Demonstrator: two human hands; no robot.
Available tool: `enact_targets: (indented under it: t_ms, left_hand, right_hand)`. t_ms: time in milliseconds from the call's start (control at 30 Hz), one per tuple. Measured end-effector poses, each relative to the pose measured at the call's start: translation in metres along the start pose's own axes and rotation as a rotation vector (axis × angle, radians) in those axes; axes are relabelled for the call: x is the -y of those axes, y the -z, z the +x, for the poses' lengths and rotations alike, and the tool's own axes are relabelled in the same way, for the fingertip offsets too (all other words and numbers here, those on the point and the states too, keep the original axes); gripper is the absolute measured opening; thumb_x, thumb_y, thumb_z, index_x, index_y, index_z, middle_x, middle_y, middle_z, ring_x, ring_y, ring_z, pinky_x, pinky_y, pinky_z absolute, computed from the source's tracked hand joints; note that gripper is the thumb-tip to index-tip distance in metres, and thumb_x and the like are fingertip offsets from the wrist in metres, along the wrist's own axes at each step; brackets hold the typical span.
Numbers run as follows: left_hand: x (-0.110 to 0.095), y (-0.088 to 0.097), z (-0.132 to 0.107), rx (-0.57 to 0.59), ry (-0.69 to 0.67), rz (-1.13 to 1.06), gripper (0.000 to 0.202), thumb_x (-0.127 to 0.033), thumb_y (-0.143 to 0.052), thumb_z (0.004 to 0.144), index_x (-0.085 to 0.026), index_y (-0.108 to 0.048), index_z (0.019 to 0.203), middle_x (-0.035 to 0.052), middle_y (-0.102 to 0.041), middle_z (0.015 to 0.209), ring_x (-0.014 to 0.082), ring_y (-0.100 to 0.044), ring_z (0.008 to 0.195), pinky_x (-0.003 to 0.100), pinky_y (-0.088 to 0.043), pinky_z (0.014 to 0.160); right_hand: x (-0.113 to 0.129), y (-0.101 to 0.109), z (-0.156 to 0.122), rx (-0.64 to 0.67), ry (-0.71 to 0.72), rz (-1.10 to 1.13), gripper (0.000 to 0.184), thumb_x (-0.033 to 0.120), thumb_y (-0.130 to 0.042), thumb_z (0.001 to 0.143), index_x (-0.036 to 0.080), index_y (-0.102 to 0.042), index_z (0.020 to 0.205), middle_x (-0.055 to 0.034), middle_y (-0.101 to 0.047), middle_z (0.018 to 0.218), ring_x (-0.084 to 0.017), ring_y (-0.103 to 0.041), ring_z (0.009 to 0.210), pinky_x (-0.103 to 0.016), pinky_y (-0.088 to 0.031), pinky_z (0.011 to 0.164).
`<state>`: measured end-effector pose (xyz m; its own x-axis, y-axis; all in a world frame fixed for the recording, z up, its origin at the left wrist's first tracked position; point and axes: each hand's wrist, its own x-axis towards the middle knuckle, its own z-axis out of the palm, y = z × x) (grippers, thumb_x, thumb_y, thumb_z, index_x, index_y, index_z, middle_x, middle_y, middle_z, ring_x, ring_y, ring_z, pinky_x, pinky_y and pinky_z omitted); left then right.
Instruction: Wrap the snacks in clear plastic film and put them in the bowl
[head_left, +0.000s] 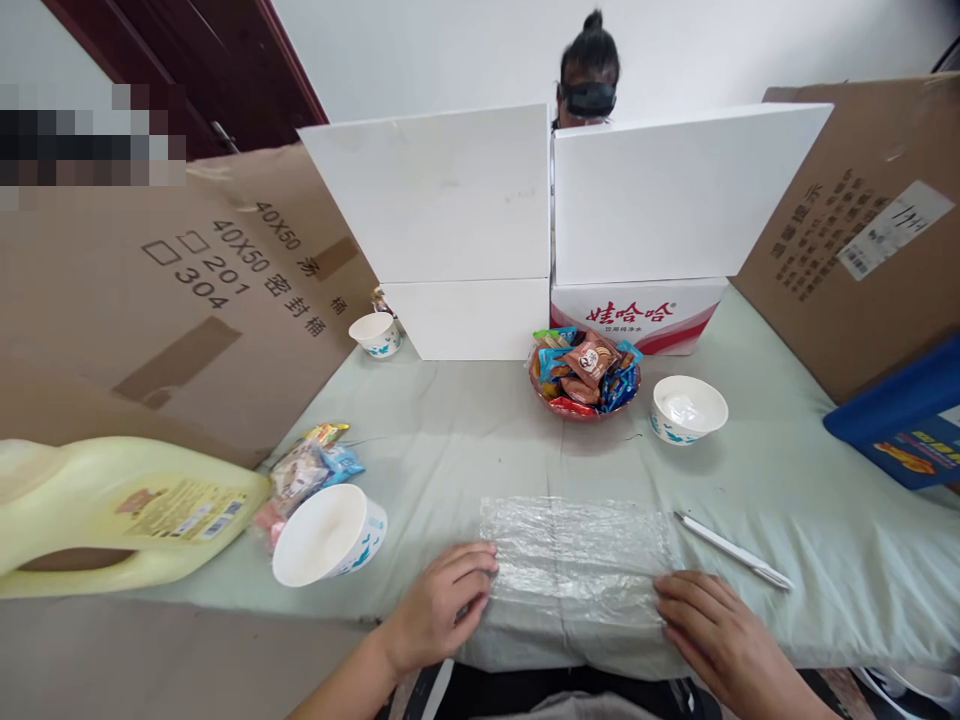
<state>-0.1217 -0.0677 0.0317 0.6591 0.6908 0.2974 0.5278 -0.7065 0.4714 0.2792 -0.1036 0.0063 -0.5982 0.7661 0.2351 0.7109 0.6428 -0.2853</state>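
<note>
A clear, crinkled plastic sheet or bag (574,560) lies spread flat on the cloth in front of me. My left hand (442,605) rests at its left edge, fingers bent a little and thumb apart, with the tips touching the plastic. On the opposite edge lies my right hand (716,625), its fingers stretched out and its thumb hidden. Neither hand grips anything that I can see. Just beyond the right hand is a white pen (733,550). A white paper bowl (330,535) stands tilted to the left of my left hand.
Wrapped snacks fill a red bowl (585,375); a paper bowl (688,410) sits beside it. More snack packets (304,475) lie near a yellow jug (127,515). Cardboard boxes (247,290) and white panels (465,200) wall the table. Behind them is another person (590,75).
</note>
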Motion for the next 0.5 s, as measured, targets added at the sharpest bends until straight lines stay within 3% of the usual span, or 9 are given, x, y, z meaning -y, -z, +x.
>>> enact_targets:
  t_ms: [133,267,367,500]
  left_hand:
    - [0.002,-0.001,0.007,-0.071,0.094,-0.02,0.015,-0.01,-0.043,0.089,-0.019,-0.054,0.093,0.0065,-0.067,0.095,0.0183,-0.063,0.097,0.032,-0.052,0.087]
    - [0.013,-0.011,0.024,-0.176,0.255,0.095,0.014,-0.018,-0.041,0.094,-0.02,-0.055,0.093,0.0025,-0.066,0.082,0.0155,-0.065,0.074,0.027,-0.052,0.069]
    - [0.023,-0.022,0.04,-0.231,0.384,0.233,0.015,-0.02,-0.041,0.094,-0.02,-0.056,0.093,0.002,-0.068,0.083,0.0164,-0.066,0.071,0.027,-0.051,0.066]
    - [0.031,-0.036,0.051,-0.189,0.471,0.391,0.013,-0.018,-0.045,0.091,-0.02,-0.058,0.091,0.0022,-0.069,0.085,0.0179,-0.067,0.072,0.028,-0.051,0.065]
  right_hand:
    - [0.001,0.001,0.005,-0.072,-0.056,0.103,0.015,0.027,-0.053,0.091,0.026,-0.063,0.103,-0.0038,-0.069,0.107,-0.018,-0.064,0.102,-0.031,-0.052,0.087]
    - [-0.008,-0.006,0.024,-0.192,-0.288,0.133,0.02,0.033,-0.042,0.097,0.025,-0.06,0.102,-0.0019,-0.071,0.096,-0.015,-0.069,0.085,-0.025,-0.054,0.073]
    - [-0.015,-0.016,0.045,-0.233,-0.438,0.025,0.027,0.037,-0.036,0.098,0.023,-0.059,0.098,-0.0024,-0.072,0.093,-0.017,-0.07,0.079,-0.027,-0.053,0.067]
    - [-0.022,-0.031,0.061,-0.181,-0.485,-0.199,0.033,0.038,-0.032,0.099,0.021,-0.061,0.1,-0.0034,-0.072,0.089,-0.02,-0.07,0.071,-0.029,-0.048,0.058]
